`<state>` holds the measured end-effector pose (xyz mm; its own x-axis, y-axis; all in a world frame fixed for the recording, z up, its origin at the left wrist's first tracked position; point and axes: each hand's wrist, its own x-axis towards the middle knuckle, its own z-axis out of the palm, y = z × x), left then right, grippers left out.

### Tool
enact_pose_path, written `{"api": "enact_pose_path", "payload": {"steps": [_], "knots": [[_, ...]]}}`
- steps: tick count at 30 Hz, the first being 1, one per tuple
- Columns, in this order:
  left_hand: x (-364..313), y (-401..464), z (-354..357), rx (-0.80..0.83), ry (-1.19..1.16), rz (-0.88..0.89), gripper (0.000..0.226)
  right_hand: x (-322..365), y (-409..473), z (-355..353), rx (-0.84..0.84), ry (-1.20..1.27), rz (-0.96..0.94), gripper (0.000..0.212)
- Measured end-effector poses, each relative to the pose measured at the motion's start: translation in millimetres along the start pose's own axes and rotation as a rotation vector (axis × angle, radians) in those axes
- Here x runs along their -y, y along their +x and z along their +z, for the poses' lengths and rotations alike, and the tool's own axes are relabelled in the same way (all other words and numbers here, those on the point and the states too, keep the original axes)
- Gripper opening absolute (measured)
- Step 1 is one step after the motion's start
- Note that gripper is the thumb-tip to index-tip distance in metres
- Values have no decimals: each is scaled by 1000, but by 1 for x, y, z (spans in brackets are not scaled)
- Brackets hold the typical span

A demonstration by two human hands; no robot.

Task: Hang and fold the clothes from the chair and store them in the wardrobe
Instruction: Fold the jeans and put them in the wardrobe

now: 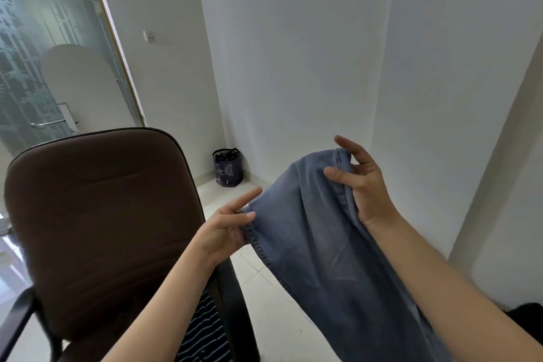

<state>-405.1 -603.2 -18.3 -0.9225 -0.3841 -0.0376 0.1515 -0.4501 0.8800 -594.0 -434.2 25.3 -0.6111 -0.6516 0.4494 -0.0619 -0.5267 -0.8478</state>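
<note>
Head view: hands (296, 206) pinching jeans (323, 244) beside chair (97, 214); striped, perhaps shirt (202, 332).

The chair (100, 214) stands at the left, its back toward the glass door (44, 47). A striped garment (202, 329) lies on its seat. To its right the jeans (317, 244) hang in the air between the left hand (226, 226) and the right hand (361, 185). A bag (227, 167) sits on the floor (264, 288) in the far corner, behind the jeans.

You have no readable text, label, brand or number in front of you; the pale print on the dark bag (227, 167) is too blurred to make out.
</note>
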Motion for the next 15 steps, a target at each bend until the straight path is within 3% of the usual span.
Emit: {"api": "enact_pose_path", "payload": {"steps": [3, 8, 15], "knots": [[-1, 9, 11, -82, 48, 62, 51, -4, -8, -14, 118, -136, 5, 58], [-17, 19, 23, -203, 131, 94, 38, 5, -13, -45, 242, -507, 1, 56], [-56, 24, 28, -241, 348, 65, 23, 5, -3, -58, 240, -537, 42, 28]]}}
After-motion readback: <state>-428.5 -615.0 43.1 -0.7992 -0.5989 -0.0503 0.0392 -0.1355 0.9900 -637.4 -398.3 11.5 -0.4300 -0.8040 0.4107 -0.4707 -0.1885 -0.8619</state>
